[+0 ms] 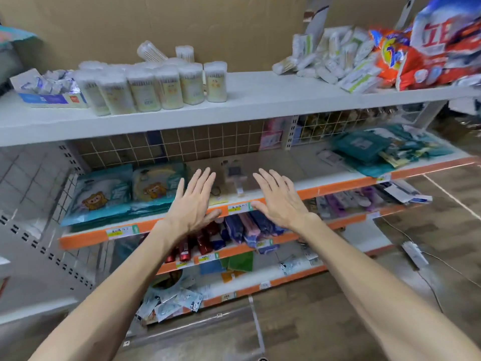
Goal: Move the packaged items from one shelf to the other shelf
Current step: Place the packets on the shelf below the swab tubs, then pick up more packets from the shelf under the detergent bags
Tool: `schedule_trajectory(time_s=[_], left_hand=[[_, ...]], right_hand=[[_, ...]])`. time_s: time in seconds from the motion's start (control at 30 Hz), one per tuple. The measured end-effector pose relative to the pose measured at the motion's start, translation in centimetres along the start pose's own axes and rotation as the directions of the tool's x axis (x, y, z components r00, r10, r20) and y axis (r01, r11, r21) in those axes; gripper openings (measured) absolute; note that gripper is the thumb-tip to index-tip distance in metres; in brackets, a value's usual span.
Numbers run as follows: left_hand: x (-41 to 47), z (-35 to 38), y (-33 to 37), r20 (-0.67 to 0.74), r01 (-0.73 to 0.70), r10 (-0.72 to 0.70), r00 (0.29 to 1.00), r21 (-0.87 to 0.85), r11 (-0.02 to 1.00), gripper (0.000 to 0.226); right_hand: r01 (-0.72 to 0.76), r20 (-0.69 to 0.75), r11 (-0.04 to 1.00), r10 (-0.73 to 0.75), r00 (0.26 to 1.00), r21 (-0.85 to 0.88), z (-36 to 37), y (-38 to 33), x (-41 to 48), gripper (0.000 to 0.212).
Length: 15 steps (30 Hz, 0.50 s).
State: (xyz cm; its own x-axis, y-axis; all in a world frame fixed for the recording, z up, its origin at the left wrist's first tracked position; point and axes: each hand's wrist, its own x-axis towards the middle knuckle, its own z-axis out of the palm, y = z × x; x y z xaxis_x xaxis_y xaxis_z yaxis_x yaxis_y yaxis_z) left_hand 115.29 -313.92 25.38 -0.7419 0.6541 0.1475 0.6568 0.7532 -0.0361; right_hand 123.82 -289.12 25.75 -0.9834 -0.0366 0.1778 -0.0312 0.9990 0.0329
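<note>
Packs in teal film (104, 194) lie stacked flat on the orange-edged shelf (86, 239), just left of the left hand (194, 201). It and the right hand (277, 199) are spread wide, empty. The packs look soft, light and slippery; gripping the stack's front edge seems safest.

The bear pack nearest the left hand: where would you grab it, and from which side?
Probably its right edge, coming from the front-right. The bear pack lies flat atop a stack, so a pinch on a free edge suits it; the left hand, open, hovers right beside that edge.
</note>
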Motion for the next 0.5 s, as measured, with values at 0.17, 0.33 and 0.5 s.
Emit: schedule_trajectory(time_s=[0.17,0.33,0.5], left_hand=[[2.6,-0.4,7.3,-0.025,-0.186,0.186,0.982,-0.020,0.982,0.088],[7.4,0.0,17.0,-0.038,-0.343,0.341,0.939,-0.035,0.939,0.085],[12.2,0.4,29.2,-0.061,-0.427,0.424,0.904,-0.049,0.903,0.083]], right_hand=[[-0.040,-0.057,0.998,0.042,0.997,0.047,-1.2,5.9,-5.7,0.072],[-0.096,-0.057,0.995,0.097,0.994,0.017,-2.6,14.7,-12.5,0.069],[-0.246,-0.051,0.969,0.245,0.968,-0.012,-2.7,26.1,-19.9,0.071]])
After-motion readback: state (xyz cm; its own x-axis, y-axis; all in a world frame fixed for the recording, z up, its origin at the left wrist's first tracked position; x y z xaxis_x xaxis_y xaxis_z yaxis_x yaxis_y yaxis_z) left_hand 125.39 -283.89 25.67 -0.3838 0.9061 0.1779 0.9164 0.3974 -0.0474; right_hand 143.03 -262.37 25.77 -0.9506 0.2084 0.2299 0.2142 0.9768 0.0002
